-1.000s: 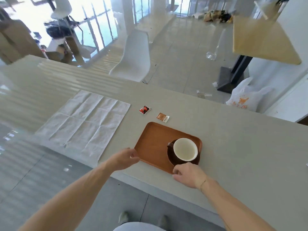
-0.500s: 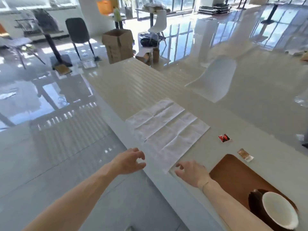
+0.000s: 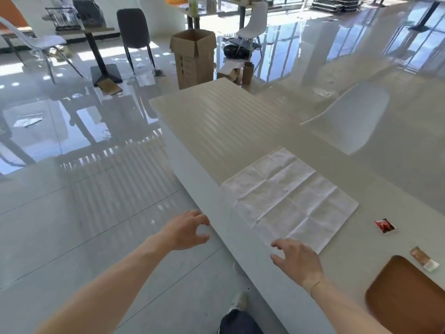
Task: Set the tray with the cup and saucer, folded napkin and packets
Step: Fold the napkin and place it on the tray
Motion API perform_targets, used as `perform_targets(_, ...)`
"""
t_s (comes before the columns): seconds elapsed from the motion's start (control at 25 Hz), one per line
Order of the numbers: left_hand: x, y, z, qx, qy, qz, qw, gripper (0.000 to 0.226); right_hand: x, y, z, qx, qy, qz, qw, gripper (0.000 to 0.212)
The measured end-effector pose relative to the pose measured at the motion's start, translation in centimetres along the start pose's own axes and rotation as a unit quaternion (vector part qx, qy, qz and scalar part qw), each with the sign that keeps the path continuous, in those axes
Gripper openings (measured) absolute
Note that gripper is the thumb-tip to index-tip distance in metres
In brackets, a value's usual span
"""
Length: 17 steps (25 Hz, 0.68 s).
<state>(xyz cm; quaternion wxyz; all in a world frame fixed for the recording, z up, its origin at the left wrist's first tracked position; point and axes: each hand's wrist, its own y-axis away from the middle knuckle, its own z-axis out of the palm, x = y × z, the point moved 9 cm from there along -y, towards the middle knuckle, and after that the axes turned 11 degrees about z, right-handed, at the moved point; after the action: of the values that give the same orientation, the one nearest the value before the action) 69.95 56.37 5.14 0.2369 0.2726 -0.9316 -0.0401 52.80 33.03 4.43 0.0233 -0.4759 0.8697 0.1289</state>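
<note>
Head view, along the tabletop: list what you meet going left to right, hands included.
left hand → right hand → unfolded napkin → red packet → brown packet, with the wooden tray lying below the two packets at the right edge.

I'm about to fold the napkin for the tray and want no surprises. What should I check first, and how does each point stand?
1. Napkin lies flat and unfolded on the table: ok.
2. Nothing rests on it: ok.
3. Left hand empty, open: ok.
4. Right hand empty, at the napkin's near corner: ok.
5. Red packet and brown packet clear of the cloth: ok.
6. Free space on the tray: cannot tell, it is cut off.
</note>
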Motion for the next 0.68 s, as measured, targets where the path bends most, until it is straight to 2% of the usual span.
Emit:
perform_targets(0.36, -1.8, -10.6, -0.1, -0.078, -0.077, 0.083, 0.991, 0.048, 1.7, -4.4, 2.4, 0.001, 0.012, 0.056, 0.998, 0.041)
perform_targets(0.44, -2.1, -12.9, 0.0, -0.094, -0.109, 0.111, 0.983, 0.051, 2.0, -4.4, 2.8, 0.000, -0.003, 0.068, 0.998, 0.041)
perform_targets(0.56, -3.0, -15.9, 0.7, -0.111, -0.163, 0.152, 0.969, 0.055, 2.4, -4.2, 2.8, 0.038, -0.011, 0.071, 0.997, 0.050)
perform_targets(0.68, -4.7, -17.9, 1.6, -0.131, -0.205, 0.185, 0.952, 0.056, 3.5, -3.7, 3.4, 0.045, -0.004, 0.114, 0.992, 0.057)
